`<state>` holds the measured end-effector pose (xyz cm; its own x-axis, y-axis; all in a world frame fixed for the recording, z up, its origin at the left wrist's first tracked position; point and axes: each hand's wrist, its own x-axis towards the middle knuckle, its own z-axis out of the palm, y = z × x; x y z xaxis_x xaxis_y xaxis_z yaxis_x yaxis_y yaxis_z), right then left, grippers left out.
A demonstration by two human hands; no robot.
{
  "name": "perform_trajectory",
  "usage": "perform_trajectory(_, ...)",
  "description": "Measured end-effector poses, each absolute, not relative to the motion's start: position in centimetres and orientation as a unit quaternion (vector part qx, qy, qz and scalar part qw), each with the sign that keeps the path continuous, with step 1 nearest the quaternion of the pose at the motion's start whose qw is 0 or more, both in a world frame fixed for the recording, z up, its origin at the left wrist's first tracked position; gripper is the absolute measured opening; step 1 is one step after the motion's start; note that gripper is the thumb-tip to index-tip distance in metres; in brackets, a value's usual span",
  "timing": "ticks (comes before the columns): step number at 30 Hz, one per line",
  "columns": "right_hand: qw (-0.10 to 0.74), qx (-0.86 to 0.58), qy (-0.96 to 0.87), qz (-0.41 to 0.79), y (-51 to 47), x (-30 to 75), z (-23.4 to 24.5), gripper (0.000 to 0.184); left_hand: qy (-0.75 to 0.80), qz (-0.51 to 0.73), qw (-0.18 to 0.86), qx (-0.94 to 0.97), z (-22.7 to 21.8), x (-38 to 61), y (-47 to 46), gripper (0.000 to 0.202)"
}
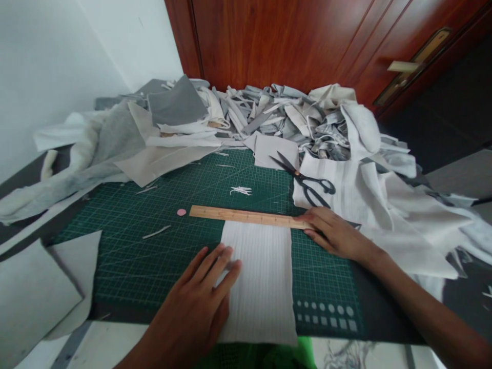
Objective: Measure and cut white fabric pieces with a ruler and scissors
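Well, on the green cutting mat, a strip of white ribbed fabric runs to the near edge, a wooden ruler across its far end, the left hand lying open on the fabric, the right hand pressing flat on the ruler's end.

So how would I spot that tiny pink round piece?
On the green cutting mat, find the wooden ruler under the person's right hand. Just off its left end sits a small pink disc, the only pink thing there.

Head view, forward and down
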<state>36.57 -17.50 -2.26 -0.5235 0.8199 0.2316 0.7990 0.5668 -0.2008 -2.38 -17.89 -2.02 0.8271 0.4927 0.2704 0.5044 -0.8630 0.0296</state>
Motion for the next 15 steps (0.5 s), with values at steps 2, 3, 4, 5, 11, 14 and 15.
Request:
perform_trajectory(2,0.158,-0.449,-0.879,0.044,-17.6,36.8,-2.2,0.027,-0.262,-0.139,0.020,-0.955,-2.0,-2.7,-18.0,0.052)
perform_trajectory(3,0.158,-0.445,-0.880,0.045,-17.8,36.9,-2.2,0.026,-0.264,-0.142,0.018,-0.954,-2.1,-2.8,-18.1,0.051)
perform_trajectory(4,0.157,-0.442,-0.882,0.043,-18.0,37.0,-2.2,0.025,-0.267,-0.145,0.013,-0.953,-2.1,-2.8,-18.1,0.051)
perform_trajectory(5,0.154,-0.438,-0.885,0.039,-18.3,37.0,-2.3,0.025,-0.271,-0.149,0.007,-0.951,-2.2,-2.7,-18.2,0.050)
perform_trajectory(11,0.127,-0.404,-0.906,-0.012,-19.4,36.9,-2.3,0.023,-0.282,-0.222,-0.034,-0.933,-2.6,-1.0,-17.6,0.037)
perform_trajectory(14,0.125,-0.403,-0.905,-0.048,-19.3,36.5,-2.3,0.024,-0.270,-0.199,-0.046,-0.941,-2.7,0.4,-17.2,0.045)
perform_trajectory(15,0.122,-0.404,-0.905,-0.056,-19.2,36.3,-2.3,0.024,-0.270,-0.187,-0.049,-0.943,-2.8,0.9,-17.1,0.047)
